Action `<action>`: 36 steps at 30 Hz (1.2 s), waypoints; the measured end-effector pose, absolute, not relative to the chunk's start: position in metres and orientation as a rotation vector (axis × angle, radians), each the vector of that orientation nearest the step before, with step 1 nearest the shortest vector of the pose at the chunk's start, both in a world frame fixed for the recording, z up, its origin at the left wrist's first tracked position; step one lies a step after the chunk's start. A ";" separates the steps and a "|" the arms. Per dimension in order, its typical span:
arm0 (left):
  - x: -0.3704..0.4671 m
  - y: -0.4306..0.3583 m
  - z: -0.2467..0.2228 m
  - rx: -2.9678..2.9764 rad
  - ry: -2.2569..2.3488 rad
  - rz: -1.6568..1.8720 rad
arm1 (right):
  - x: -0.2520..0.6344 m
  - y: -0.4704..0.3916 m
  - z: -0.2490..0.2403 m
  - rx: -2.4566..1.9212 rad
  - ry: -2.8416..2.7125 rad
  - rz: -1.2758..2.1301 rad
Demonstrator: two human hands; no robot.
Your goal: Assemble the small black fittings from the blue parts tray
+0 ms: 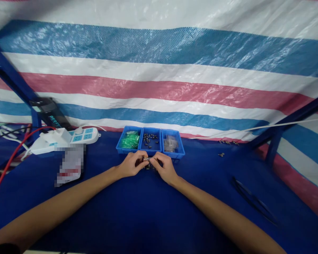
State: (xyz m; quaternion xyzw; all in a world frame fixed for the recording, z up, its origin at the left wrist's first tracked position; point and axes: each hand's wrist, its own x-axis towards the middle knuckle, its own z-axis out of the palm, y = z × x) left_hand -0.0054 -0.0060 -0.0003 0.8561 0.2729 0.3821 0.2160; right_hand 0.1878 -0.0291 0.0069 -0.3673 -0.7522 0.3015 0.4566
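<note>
My left hand and my right hand meet at the front of the blue bins, fingertips nearly touching. Both are closed in a pinch on a small, pale, shiny piece, too small to make out exactly. Beneath the fingers, several small screw-like metal parts lie on the table, partly hidden. Just beyond stand three joined blue bins: the left bin holds green plastic packets, the middle bin loose screw-like parts, the right bin clear plastic pieces.
To the left are a white power strip with plugs and cables, a phone-like object with its surface blurred, and a black bottle. At right, dark thin-framed glasses and small metal parts lie on the blue table.
</note>
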 end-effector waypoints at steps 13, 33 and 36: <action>-0.005 -0.004 -0.002 2.429 0.792 1.218 | 0.188 -0.030 0.007 -0.928 -1.833 0.748; -0.003 -0.006 0.003 2.440 0.818 1.240 | 0.189 -0.029 0.006 -0.913 -1.846 0.720; -0.002 -0.005 0.004 2.460 0.819 1.245 | 0.189 -0.030 0.008 -0.925 -1.828 0.713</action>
